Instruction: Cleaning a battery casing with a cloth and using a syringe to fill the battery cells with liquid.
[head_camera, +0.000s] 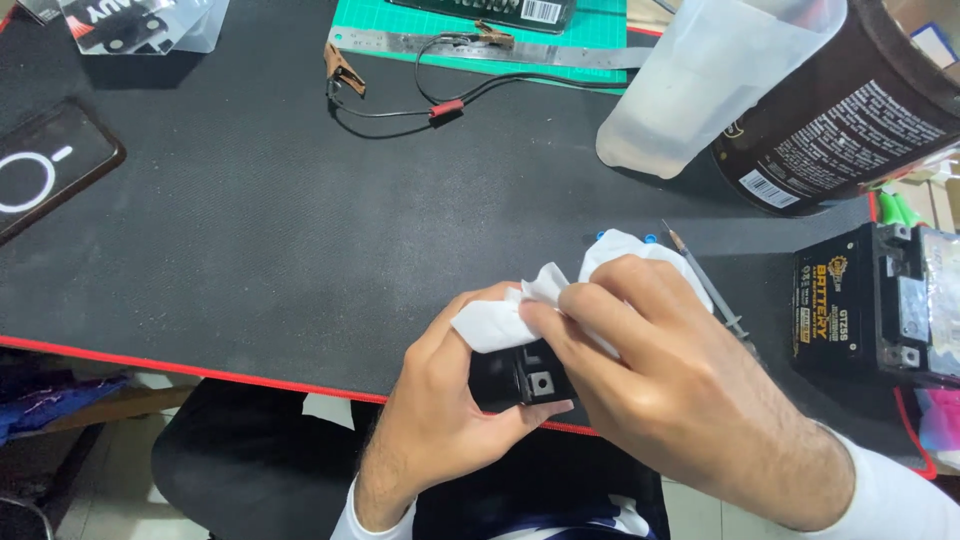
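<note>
- Our left hand (450, 400) grips a small black battery (520, 378) at the mat's near edge, six o'clock.
- Our right hand (660, 370) pinches a white tissue (500, 320) against its top.
- We judge the battery dense and rigid, best held by its sides; the tissue soft and tearable.
- The black desk mat (280, 230) lies flat; at three o'clock, a second battery (870, 305); at one, a translucent jug (710, 80).

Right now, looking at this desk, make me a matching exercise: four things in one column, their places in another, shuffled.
Things:
1. white crumpled tissue
2. black rectangular battery with yellow label
3. translucent plastic jug
4. black phone with white ring

Places:
A. far left of the mat
B. right edge of the mat
C. between both hands
D. top right, beside a dark can

Pairs: 1-C, 2-B, 3-D, 4-A
</note>
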